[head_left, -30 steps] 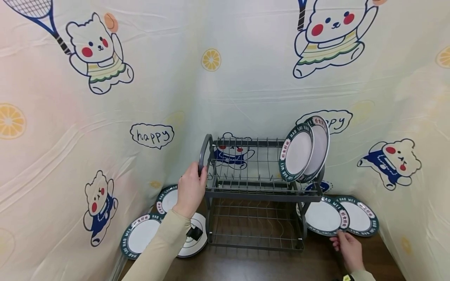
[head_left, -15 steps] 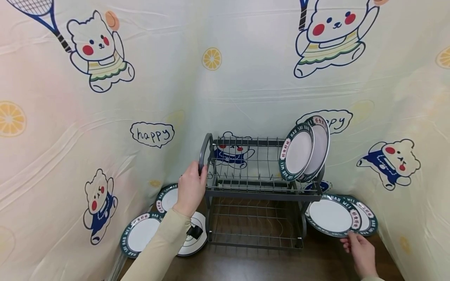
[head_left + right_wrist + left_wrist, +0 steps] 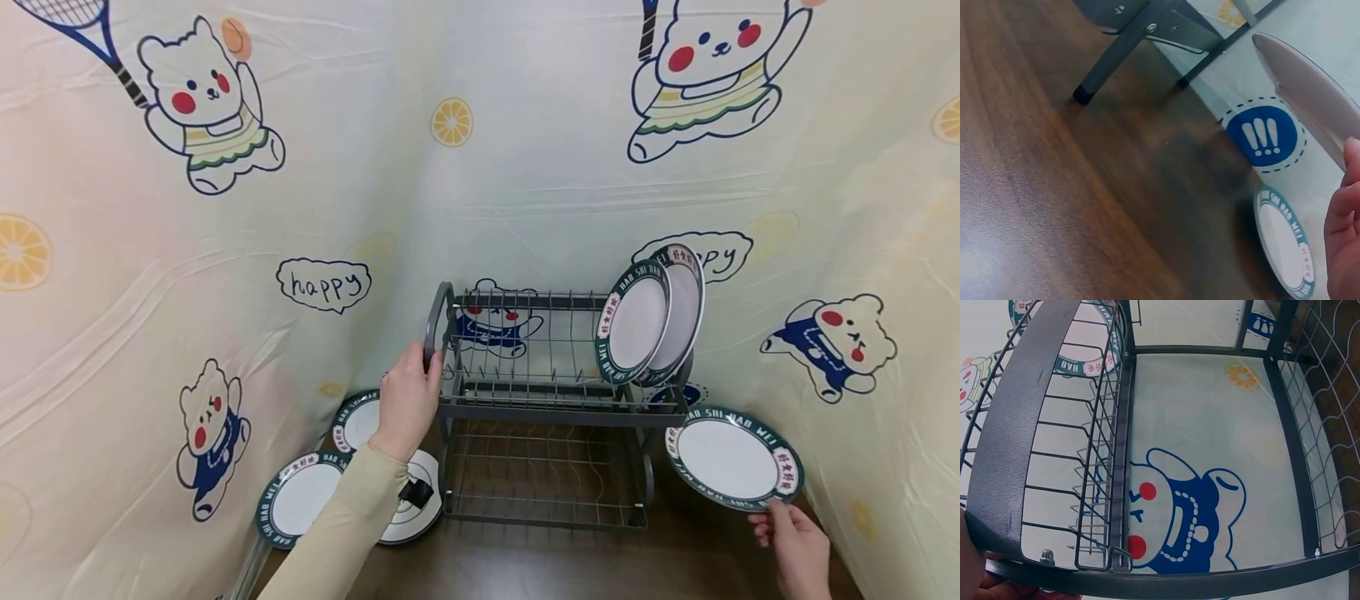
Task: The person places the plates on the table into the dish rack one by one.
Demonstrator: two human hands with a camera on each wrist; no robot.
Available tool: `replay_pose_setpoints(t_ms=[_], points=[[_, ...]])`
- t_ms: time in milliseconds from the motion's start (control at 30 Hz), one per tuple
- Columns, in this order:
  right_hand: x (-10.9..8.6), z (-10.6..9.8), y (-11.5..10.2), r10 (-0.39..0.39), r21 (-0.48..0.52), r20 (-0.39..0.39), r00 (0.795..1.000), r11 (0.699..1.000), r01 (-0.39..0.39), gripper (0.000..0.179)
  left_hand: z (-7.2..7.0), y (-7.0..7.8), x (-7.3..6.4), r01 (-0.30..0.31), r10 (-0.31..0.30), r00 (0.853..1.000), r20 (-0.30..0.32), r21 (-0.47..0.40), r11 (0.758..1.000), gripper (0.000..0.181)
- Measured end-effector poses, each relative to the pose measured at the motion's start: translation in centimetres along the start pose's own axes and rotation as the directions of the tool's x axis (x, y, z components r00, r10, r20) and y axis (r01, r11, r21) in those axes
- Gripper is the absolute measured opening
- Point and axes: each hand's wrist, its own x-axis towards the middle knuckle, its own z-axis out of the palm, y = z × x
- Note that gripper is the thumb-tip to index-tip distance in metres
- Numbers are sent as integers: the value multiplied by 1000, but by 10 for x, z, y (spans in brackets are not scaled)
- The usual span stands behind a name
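Observation:
A dark grey two-tier dish rack (image 3: 555,415) stands on the brown table. My left hand (image 3: 407,404) grips the upright side handle at its left end; in the left wrist view only part of that hand (image 3: 972,569) shows at the handle's edge. Between thumb and fingers, my right hand (image 3: 798,542) pinches the near rim of a white plate with a green lettered border (image 3: 727,462). That plate is lifted and tilted, right of the rack. In the right wrist view, another plate (image 3: 1282,240) lies on the table below it. Two similar plates (image 3: 636,325) lean upright in the upper tier's right end.
Left of the rack lie several plates, among them a green-rimmed plate (image 3: 303,500) and a white plate (image 3: 420,512) partly behind my left arm. A patterned curtain (image 3: 480,183) hangs behind and at both sides. Brown tabletop (image 3: 540,562) shows in front of the rack.
My right hand has moved right with the plate, which rises off the table and now covers the other plate in the head view. The left hand stays on the handle.

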Motion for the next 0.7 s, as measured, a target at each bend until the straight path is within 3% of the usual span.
replay_pose_setpoints(t_ms=[467,700], points=[[-14,-7,-23,-8,94,-18,1000,996,9,43,0,1,1,1,-1,1000,-3,-4,1000,18],[-23,-11,-32,-35,200,9,999,979,33,44,0,0,1,-6,6,1000,-14,-4,1000,17]])
